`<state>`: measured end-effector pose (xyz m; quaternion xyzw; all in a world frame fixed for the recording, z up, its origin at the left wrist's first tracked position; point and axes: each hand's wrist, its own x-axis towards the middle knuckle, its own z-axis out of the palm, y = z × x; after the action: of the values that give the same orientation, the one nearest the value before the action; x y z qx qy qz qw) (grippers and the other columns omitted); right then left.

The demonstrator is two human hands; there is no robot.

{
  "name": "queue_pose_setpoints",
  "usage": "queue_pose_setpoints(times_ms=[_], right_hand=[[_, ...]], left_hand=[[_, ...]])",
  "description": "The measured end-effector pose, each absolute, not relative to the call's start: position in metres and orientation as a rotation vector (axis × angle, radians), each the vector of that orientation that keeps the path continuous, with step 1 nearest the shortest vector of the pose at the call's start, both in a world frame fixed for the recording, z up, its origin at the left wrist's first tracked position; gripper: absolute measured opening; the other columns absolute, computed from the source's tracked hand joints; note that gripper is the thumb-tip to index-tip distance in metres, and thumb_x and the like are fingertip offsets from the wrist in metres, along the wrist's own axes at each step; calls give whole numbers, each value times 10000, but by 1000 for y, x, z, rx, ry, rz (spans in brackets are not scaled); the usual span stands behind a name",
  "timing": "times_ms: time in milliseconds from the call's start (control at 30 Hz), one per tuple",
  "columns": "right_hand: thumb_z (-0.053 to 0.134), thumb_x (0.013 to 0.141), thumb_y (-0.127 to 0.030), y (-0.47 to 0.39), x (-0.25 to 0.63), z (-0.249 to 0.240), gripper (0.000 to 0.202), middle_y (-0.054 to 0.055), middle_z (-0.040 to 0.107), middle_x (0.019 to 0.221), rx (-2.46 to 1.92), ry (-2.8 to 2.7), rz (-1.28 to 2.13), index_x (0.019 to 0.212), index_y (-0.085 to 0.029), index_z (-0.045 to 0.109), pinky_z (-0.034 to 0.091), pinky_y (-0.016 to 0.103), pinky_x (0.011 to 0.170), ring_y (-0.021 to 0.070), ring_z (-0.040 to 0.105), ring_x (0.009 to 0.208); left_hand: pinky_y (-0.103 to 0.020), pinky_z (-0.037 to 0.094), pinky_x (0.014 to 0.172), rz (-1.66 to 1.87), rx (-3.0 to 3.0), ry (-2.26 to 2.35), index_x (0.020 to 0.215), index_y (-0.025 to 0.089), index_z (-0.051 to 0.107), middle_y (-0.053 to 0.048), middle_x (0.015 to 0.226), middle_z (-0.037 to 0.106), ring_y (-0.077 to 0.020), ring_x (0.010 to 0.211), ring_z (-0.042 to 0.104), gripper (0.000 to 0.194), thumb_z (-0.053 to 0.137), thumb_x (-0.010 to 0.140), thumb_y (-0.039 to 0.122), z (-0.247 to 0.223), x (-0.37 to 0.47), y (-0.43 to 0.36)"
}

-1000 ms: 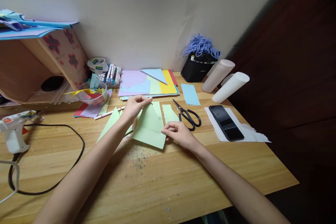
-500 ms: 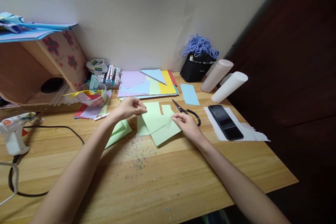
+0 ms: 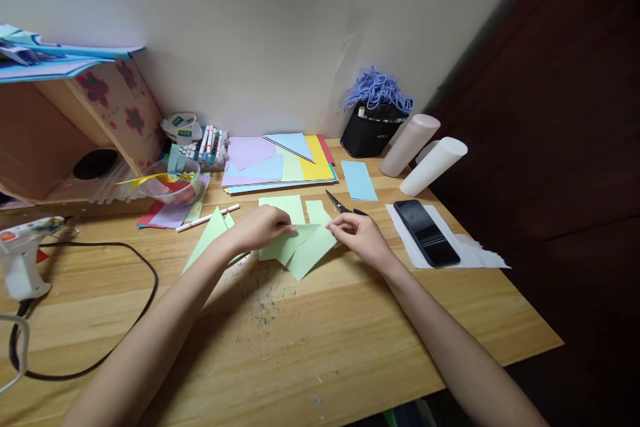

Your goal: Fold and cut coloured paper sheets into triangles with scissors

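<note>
Between my hands is a piece of light green paper (image 3: 311,252), held up off the table and bent. My left hand (image 3: 265,230) pinches its left side. My right hand (image 3: 361,235) grips its upper right edge with thumb and fingertips. Other flat green paper (image 3: 281,201) lies behind it, with a small green scrap (image 3: 315,209) alongside. A folded green paper (image 3: 207,237) stands beside my left wrist. Scissors (image 3: 337,201) lie just behind my right hand, which hides part of their handles.
Coloured paper sheets (image 3: 255,160) are stacked by the wall. Left are a glue gun (image 3: 23,260), a plastic bowl (image 3: 173,190) and a marker (image 3: 207,218). Right are a blue paper strip (image 3: 358,180), a phone (image 3: 427,232), white rolls (image 3: 434,165) and a black pen case (image 3: 370,130).
My left hand has moved right and slightly toward me, bending the green paper over. The folded green paper by my left wrist now stands higher. My right hand stays nearly in place.
</note>
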<state>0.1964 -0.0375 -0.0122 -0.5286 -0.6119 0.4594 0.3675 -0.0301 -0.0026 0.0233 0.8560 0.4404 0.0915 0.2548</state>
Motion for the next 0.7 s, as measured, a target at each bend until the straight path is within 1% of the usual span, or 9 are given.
queue_pose_setpoints(times_ms=[67, 167, 267, 333, 400, 467, 567, 633, 700], right_hand=[[530, 746, -361, -33, 206, -12, 225, 66, 649, 744, -1392, -1519, 1109, 796, -148, 580, 483, 285, 633, 166, 614, 674], [491, 768, -346, -26, 221, -13, 203, 70, 635, 792, -1607, -1598, 778, 838, -165, 553, 462, 307, 692, 177, 602, 738], [549, 706, -306, -24, 229, -18, 218, 101, 597, 875, -1932, -1811, 438, 862, -154, 538, 421, 320, 723, 215, 566, 821], [555, 682, -260, -24, 229, -22, 227, 128, 574, 904, -2050, -1933, 340, 870, -137, 521, 400, 312, 720, 233, 548, 855], [531, 683, -223, -24, 227, -26, 201, 133, 570, 885, -2090, -2000, 316, 860, -132, 500, 388, 296, 690, 233, 550, 831], [524, 683, -229, -23, 225, -28, 188, 125, 573, 845, -2114, -1976, 335, 843, -139, 483, 377, 285, 643, 230, 556, 781], [547, 670, -280, -21, 224, -25, 206, 80, 568, 775, -2083, -1759, 456, 821, -164, 466, 368, 275, 604, 210, 548, 724], [550, 677, -325, -22, 222, -18, 228, 38, 543, 743, -1902, -1578, 713, 826, -176, 463, 372, 256, 566, 165, 524, 651], [544, 699, -384, -25, 215, -10, 275, 4, 499, 718, -1596, -1426, 1123, 863, -177, 464, 362, 229, 493, 113, 474, 552]], left_hand=[[-223, 224, 466, 289, 2304, 1225, 599, 182, 584, -12, 564, 548, -114, 493, 409, 324, 430, 778, 404, 23, -36, 2], [-223, 219, 459, 393, 2220, 1295, 580, 176, 536, -6, 541, 507, -114, 489, 402, 358, 388, 795, 420, 23, -40, 8], [-220, 237, 471, 567, 2141, 1397, 608, 178, 516, -3, 568, 512, -118, 515, 420, 360, 364, 805, 437, 20, -37, 9], [-219, 255, 488, 672, 2108, 1456, 629, 178, 516, -2, 590, 523, -125, 546, 439, 354, 360, 808, 441, 18, -34, 8], [-218, 262, 492, 750, 2069, 1505, 646, 176, 521, 2, 591, 521, -126, 554, 445, 359, 354, 808, 448, 16, -30, 7], [-214, 262, 478, 827, 2019, 1546, 651, 174, 526, 11, 566, 500, -121, 530, 437, 369, 352, 806, 460, 14, -28, 5], [-210, 262, 434, 928, 1892, 1579, 673, 179, 526, 35, 516, 457, -101, 430, 415, 363, 357, 803, 473, 13, -26, 2], [-208, 269, 399, 984, 1801, 1587, 668, 183, 507, 49, 488, 424, -89, 364, 396, 353, 365, 800, 478, 14, -25, 0], [-200, 282, 375, 1053, 1734, 1598, 655, 185, 490, 53, 483, 411, -84, 345, 403, 347, 377, 797, 481, 15, -25, -1]])
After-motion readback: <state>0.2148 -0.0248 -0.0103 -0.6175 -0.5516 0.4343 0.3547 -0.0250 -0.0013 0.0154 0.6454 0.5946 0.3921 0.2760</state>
